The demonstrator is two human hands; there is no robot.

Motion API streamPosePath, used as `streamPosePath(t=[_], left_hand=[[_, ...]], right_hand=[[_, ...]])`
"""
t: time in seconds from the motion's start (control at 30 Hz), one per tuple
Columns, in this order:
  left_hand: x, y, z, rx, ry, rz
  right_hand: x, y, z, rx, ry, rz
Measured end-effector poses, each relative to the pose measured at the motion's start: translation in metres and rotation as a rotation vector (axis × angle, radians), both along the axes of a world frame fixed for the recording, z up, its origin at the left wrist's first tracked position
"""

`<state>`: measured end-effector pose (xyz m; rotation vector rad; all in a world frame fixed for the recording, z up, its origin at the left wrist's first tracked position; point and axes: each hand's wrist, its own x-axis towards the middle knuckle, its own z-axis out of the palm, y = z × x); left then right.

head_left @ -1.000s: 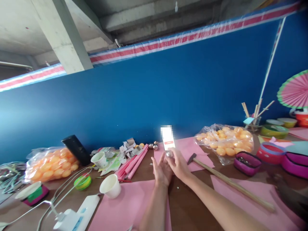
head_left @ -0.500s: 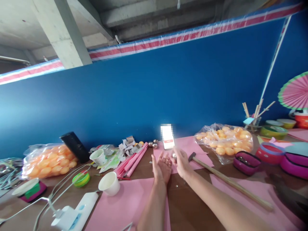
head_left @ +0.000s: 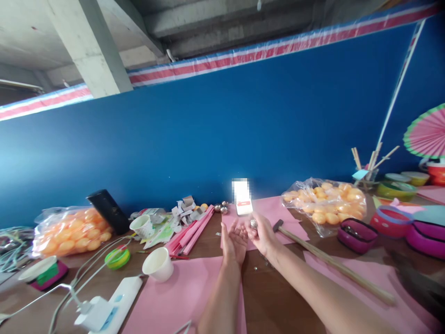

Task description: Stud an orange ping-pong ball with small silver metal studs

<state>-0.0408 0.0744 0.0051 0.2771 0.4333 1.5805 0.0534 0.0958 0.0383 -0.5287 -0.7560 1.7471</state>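
Observation:
In the middle of the view, my left hand [head_left: 235, 242] is palm up with its fingers stretched out, and nothing shows on the palm. Close beside it, my right hand [head_left: 263, 235] is closed around a shiny metal ball [head_left: 253, 224], held between thumb and fingers. Just beyond both hands a phone [head_left: 244, 205] with a bright screen leans upright, its upper part blurred out. Several similar metal balls [head_left: 221, 208] lie to the left of the phone. Pink paper [head_left: 278, 211] lies under and behind the hands.
A hammer [head_left: 333, 262] lies right of my right arm. Bags of orange balls [head_left: 330, 204] stand at both sides. A white paper cup [head_left: 157, 265] stands left on a pink sheet. Pink strips [head_left: 194, 230], a power strip [head_left: 120, 301] with cables and a purple pouch [head_left: 357, 236] are also around.
My right hand has shifted very slightly right with the metal ball still in its grip. My left hand stays palm up in nearly the same place.

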Motion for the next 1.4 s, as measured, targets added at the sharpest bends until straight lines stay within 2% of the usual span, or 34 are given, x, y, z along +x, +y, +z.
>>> streamPosePath(t=[0.2,0.4,0.63,0.77,1.03,1.23,1.4], left_hand=[[0.0,0.003,-0.003,-0.017,-0.017,0.012],[0.002,0.002,0.001,-0.015,-0.038,0.041],[0.003,0.002,0.002,-0.03,-0.074,0.05],[0.003,0.003,0.001,-0.039,-0.115,0.05],[0.003,0.003,0.001,-0.038,-0.098,0.031],[0.003,0.003,0.0,-0.04,-0.071,0.05],[0.004,0.001,0.003,-0.078,-0.107,0.057]], right_hand=[[0.0,0.0,0.0,0.009,0.084,-0.044],[-0.002,0.004,0.003,-0.098,0.275,0.052],[-0.006,0.012,-0.003,-0.095,0.195,0.079],[-0.007,0.013,-0.001,-0.061,0.184,0.082],[-0.015,0.009,0.028,-0.022,0.213,0.139],[-0.021,0.002,0.05,0.01,0.143,0.168],[-0.022,0.007,0.076,0.206,-0.057,0.134]])
